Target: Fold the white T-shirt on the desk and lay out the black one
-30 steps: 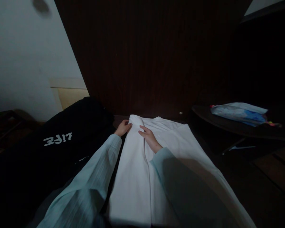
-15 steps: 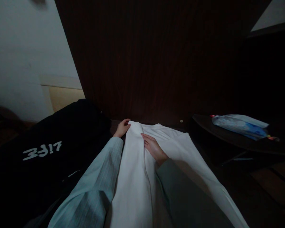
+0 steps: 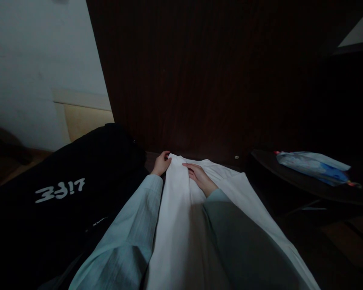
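Beneath the right hand [image 3: 200,178] lies white cloth [image 3: 174,205].

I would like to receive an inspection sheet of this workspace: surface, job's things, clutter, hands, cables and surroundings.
Surface: dark surface, mostly covered.
Job's things: white cloth, laid out, lengthwise fold on its left part.
Clutter: black fabric with white lettering at left; plastic packet on a dark shelf at right.
Hands: left hand touches the cloth's far left corner; right hand touches the fold.
Cables: nothing seen.
Surroundings: dim; dark panel behind, pale wall at left.
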Demonstrator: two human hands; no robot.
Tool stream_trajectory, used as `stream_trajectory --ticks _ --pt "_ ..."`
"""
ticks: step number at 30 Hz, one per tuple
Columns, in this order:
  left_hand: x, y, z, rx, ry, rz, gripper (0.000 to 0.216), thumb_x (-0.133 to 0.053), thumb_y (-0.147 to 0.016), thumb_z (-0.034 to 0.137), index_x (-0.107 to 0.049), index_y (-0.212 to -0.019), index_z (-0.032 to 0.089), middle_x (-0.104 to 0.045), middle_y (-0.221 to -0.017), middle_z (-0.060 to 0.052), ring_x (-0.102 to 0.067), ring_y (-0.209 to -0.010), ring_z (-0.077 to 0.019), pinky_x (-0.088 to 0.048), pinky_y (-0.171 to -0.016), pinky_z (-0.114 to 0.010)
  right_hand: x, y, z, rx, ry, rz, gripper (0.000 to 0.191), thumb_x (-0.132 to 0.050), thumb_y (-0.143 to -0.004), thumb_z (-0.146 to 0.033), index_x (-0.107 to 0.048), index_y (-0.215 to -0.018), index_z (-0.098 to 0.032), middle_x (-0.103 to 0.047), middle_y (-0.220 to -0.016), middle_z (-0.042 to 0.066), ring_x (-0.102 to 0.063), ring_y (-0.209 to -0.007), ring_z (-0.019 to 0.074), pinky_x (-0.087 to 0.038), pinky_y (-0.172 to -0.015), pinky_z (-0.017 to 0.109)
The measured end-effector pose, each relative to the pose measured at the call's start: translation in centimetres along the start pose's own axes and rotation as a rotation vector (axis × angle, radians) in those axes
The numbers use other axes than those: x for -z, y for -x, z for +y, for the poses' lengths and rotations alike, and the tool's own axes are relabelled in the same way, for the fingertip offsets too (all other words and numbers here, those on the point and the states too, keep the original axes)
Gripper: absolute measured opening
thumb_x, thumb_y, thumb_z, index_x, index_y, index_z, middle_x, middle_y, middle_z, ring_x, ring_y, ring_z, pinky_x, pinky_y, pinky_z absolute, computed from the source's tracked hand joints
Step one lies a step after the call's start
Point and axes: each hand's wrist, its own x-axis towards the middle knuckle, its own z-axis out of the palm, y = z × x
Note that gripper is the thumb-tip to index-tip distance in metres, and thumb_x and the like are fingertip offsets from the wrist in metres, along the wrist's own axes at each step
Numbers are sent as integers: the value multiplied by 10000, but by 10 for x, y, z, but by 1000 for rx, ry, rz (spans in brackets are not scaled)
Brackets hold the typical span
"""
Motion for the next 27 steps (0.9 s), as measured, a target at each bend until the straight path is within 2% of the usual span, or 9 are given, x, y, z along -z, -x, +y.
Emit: stream_trajectory --ticks 5,9,13,16,20,23,27 --pt "-2 -3 -4 23 22 38 312 -471 -749 138 -567 -1044 105 -624 -841 -65 -572 -743 -135 -441 -713 -235 3 -11 17 138 124 86 210 -586 -610 -263 -649 -792 -180 -659 -886 32 -583 -876 183 -436 -849 344" --pt "-2 -4 -7 9 55 28 355 -512 -711 132 -551 -1062 103 -617 -827 -50 -555 -702 -117 -434 -674 -214 1 -10 31 395 407 158 282 -525 -666 -230 -652 -916 -203 -637 -961 32 -563 -916 182 -399 -902 356" --pt "-1 -5 -8 4 68 5 394 -530 -664 101 -541 -1057 100 -590 -780 -23 -523 -631 -94 -424 -611 -198 -2 -6 33 615 639 210 345 -487 -711 -191 -623 -1027 -212 -578 -1114 43 -509 -1044 169 -351 -967 323" --pt "-1 -6 -9 -20 35 20 403 -507 -640 64 -545 -1039 111 -575 -747 -2 -520 -618 -89 -418 -594 -192 -4 -6 32 600 790 244 337 -471 -726 -161 -627 -1025 -165 -595 -1098 74 -513 -1050 182 -353 -968 338" --pt "-1 -6 -10 -31 18 47 400 -490 -661 85 -533 -1057 118 -591 -781 -14 -539 -632 -99 -430 -597 -202 -3 -8 31 545 923 219 298 -478 -723 -133 -650 -967 -132 -637 -1021 89 -553 -983 189 -384 -934 334" --pt "-1 -7 -11 -14 6 52 388 -493 -689 125 -539 -1075 127 -616 -829 -32 -566 -702 -120 -449 -674 -229 -3 -9 31 561 954 226 294 -494 -725 -145 -645 -978 -151 -632 -1037 77 -551 -985 187 -387 -928 331" --pt "-2 -9 -12 -57 -52 -23 368 -466 -695 107 -589 -1037 166 -625 -940 -38 -573 -860 -146 -432 -818 -264 -4 -8 31 576 978 231 294 -499 -734 -160 -636 -994 -151 -624 -1044 80 -545 -988 189 -391 -920 331"
